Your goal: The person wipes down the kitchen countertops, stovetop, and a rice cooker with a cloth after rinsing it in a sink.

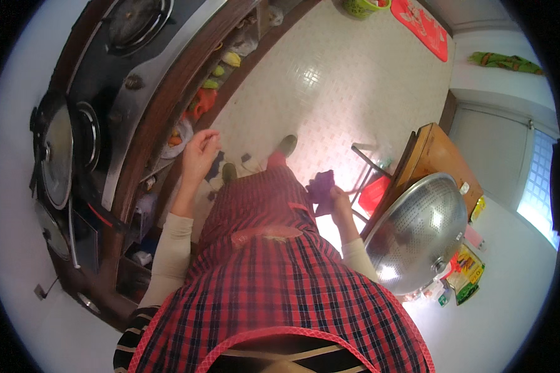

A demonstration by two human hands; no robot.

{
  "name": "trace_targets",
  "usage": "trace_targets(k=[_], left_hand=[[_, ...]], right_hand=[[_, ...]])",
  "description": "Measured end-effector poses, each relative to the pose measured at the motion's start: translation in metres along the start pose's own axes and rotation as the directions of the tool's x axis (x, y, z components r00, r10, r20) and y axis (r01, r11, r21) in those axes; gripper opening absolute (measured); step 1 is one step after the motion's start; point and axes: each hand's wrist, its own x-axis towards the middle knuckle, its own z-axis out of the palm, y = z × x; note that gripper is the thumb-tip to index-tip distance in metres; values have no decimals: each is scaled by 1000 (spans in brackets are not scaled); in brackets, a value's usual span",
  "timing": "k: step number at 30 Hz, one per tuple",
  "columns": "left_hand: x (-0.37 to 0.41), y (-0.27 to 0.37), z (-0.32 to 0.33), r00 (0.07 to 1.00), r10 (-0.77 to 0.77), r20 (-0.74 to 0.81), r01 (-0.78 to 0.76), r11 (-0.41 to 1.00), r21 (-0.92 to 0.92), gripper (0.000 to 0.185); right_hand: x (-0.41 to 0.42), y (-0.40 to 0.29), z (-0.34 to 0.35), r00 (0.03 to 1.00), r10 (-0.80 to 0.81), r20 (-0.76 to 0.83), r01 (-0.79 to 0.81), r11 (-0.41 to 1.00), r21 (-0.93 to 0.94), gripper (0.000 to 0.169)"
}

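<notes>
My right hand [341,205] is closed on a dark purple cloth [322,190], which hangs beside the plaid apron [280,279] I wear. My left hand [199,156] is raised over the edge of the lower shelves, fingers loosely bent, with nothing seen in it. To the right of my right hand a large perforated metal colander [415,233] leans tilted against the wooden table [441,158]. At the far left a lidded pan [58,154] sits on the gas stove [114,93], its black handle pointing towards the counter's edge.
Open shelves under the counter hold vegetables [231,59] and bags [179,140]. A metal-legged stool or frame [371,161] and a red object [374,195] are by the table. Farther off on the tiled floor lie a red board [422,30] and a green basket [361,8].
</notes>
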Motion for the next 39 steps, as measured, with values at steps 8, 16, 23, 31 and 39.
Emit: trace_targets(k=[8, 16, 23, 31, 39], left_hand=[[74, 63, 81, 983, 170, 69, -177, 979, 99, 18], [175, 110, 84, 706, 708, 39, -440, 395, 806, 28], [187, 71, 79, 794, 608, 20, -267, 318, 910, 36], [184, 39, 70, 836, 544, 71, -288, 327, 900, 34], [140, -66, 88, 933, 329, 145, -327, 608, 723, 17]], right_hand=[[16, -71, -76, 983, 103, -151, -30, 906, 423, 27], [19, -45, -100, 971, 169, -169, -88, 910, 405, 25], [7, -95, -103, 998, 66, 2, -61, 906, 419, 32], [7, -109, -118, 992, 118, -47, -97, 944, 316, 33], [30, -124, -110, 975, 157, -156, -91, 927, 365, 29]])
